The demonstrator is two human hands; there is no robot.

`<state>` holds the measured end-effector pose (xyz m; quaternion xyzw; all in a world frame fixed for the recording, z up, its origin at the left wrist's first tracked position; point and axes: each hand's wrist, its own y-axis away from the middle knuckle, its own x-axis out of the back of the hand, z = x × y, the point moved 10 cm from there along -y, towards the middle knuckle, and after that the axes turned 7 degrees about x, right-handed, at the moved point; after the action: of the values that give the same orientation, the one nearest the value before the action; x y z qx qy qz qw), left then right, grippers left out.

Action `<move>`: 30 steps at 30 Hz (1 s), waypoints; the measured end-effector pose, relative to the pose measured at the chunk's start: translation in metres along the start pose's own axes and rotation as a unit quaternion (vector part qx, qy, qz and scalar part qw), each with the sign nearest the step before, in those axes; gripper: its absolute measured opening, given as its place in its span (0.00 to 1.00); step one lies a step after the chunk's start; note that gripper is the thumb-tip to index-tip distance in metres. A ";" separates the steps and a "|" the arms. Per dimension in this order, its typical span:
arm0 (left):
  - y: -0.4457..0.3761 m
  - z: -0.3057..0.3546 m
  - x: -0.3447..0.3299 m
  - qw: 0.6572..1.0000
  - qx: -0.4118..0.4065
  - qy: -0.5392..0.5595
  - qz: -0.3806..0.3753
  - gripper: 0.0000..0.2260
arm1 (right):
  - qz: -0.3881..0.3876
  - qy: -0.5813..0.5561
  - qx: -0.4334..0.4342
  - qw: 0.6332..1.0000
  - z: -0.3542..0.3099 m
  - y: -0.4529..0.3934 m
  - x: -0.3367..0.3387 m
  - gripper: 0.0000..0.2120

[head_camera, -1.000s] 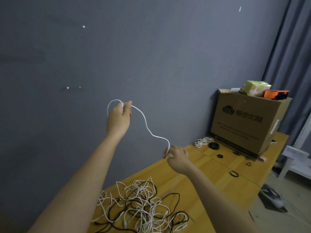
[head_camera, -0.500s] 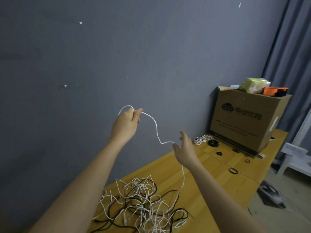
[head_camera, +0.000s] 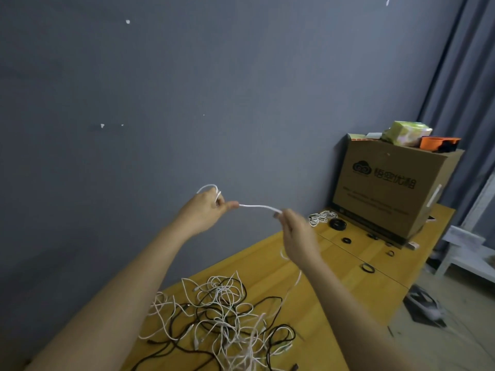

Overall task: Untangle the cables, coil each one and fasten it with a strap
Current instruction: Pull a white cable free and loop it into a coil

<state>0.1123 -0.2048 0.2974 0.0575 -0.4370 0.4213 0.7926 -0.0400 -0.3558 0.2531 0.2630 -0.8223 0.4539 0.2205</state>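
Above the near end of the table, both hands now hold one white cable in the air. Half a second ago the right hand was spread open with the cable draped past it; now its fingers pinch the cable, and the span between the hands has shortened and flattened into a shallow arc. The left hand has dropped lower and grips the cable in curled fingers, a small loop standing above its knuckles. The two hands have come closer together.

The cable is thin and white. From the right hand it trails down, blurred, into the tangle on the near part of the table, a heap of white and black cables knotted over one another; how many it holds cannot be told.

Far right on the table stands one cardboard box with a green packet and an orange container on top. Just left of the box lies one coiled white cable. Small black rings, about five or six, lie scattered on the table in front of the box; what they are is too small to tell. Behind everything runs a grey wall, with a curtain at far right.
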 end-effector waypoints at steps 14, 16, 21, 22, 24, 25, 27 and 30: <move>0.055 0.057 -0.023 0.799 -0.073 0.545 -0.242 0.11 | -0.170 -0.283 -0.102 0.938 -0.041 0.008 -0.081 0.18; 0.044 0.037 -0.027 0.814 -0.027 0.551 -0.180 0.09 | -0.213 -0.308 -0.092 0.923 -0.050 0.035 -0.104 0.16; 0.028 -0.011 -0.018 0.895 0.027 0.444 0.023 0.10 | -0.263 -0.373 -0.117 0.882 -0.055 0.077 -0.129 0.11; 0.024 -0.018 -0.016 0.895 0.033 0.442 0.043 0.10 | -0.265 -0.396 -0.142 0.868 -0.052 0.083 -0.130 0.11; 0.017 -0.031 -0.016 0.913 0.029 0.402 0.064 0.09 | -0.268 -0.418 -0.174 0.850 -0.046 0.093 -0.130 0.13; 0.015 -0.034 -0.018 0.935 0.014 0.347 0.067 0.07 | -0.274 -0.400 -0.168 0.858 -0.045 0.094 -0.128 0.14; 0.013 -0.036 -0.031 0.982 -0.022 0.182 0.044 0.03 | -0.296 -0.314 -0.117 0.894 -0.045 0.092 -0.124 0.13; 0.019 -0.045 -0.059 0.994 -0.028 -0.092 -0.043 0.09 | -0.288 -0.233 -0.071 0.926 -0.041 0.082 -0.114 0.09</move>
<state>0.1120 -0.2081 0.2212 0.0930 -0.5167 0.3672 0.7678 0.0010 -0.2571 0.1530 0.5703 -0.7695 0.2374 0.1622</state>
